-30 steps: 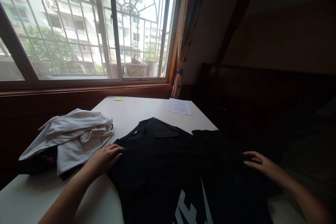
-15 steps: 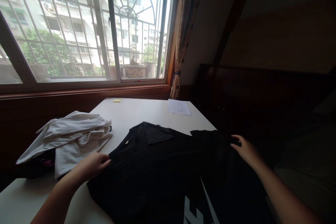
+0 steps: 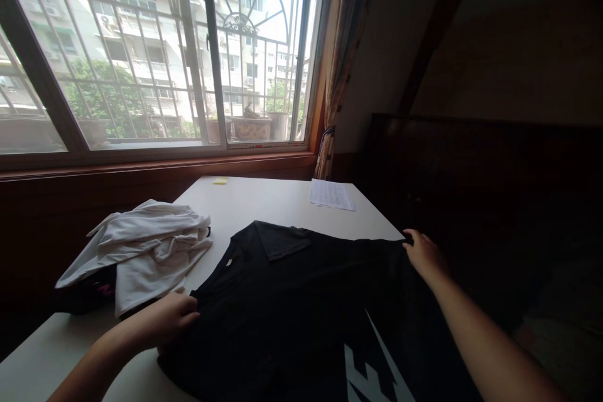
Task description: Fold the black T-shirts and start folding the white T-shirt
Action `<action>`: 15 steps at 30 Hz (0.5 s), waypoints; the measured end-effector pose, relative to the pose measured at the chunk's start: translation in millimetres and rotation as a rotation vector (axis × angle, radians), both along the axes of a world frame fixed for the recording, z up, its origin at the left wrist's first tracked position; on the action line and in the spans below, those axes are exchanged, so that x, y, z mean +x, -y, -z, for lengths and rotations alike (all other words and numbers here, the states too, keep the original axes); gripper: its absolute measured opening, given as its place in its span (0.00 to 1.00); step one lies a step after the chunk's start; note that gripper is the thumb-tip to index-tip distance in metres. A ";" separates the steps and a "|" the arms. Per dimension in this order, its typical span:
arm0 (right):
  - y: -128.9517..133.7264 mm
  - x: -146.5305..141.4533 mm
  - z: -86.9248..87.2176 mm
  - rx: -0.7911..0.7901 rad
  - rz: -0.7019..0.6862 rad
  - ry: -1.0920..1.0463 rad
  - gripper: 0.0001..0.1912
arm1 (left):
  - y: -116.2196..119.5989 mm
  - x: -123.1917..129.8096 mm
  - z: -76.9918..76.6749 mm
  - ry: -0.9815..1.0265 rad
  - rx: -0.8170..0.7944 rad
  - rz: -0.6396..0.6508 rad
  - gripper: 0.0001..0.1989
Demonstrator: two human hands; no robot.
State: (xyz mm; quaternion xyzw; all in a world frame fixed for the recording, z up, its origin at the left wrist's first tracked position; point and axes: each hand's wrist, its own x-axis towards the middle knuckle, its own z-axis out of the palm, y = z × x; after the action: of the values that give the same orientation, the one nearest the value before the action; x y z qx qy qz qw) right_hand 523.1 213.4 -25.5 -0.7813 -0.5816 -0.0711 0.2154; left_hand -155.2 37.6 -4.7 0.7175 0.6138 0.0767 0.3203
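A black T-shirt (image 3: 301, 301) with a pale printed logo lies spread over the white table (image 3: 254, 201), its collar to the left and one sleeve folded over its far side. My left hand (image 3: 174, 317) is closed on the shirt near the collar and shoulder. At the far right corner of the shirt, by the hem, my right hand (image 3: 424, 254) pinches the cloth. The shirt's near part runs out of view at the bottom.
White clothes (image 3: 151, 245) lie heaped on dark cloth at the table's left side. Printed papers (image 3: 332, 195) and a yellow sticky note (image 3: 220, 181) are near the far edge. Behind stand a barred window (image 3: 155, 56) and a tied curtain (image 3: 330, 119).
My right hand, open before, has closed on the shirt's far right corner, and the cloth's far edge there is now straighter. My left hand keeps its grip. The view has turned slightly left.
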 end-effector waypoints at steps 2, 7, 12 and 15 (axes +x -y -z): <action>-3.0 -4.3 3.4 -0.030 0.000 0.005 0.23 | 5.6 -0.1 -11.6 -0.003 0.052 0.036 0.17; 0.5 -4.2 18.5 -0.137 0.065 0.011 0.25 | 5.3 8.0 -29.7 -0.029 0.375 0.130 0.16; 15.5 -3.3 30.0 -0.144 0.163 -0.008 0.26 | -24.2 47.9 -11.6 -0.047 0.562 0.301 0.19; 24.5 -5.7 27.0 -0.123 0.204 -0.038 0.29 | -57.5 81.6 4.4 -0.134 0.592 0.385 0.22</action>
State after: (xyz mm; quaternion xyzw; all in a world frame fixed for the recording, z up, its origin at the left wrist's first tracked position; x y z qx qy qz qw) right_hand 517.4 188.9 -52.5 -0.8494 -0.4979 -0.0419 0.1697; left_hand -73.5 95.1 -9.1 0.8850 0.4383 0.1421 0.0663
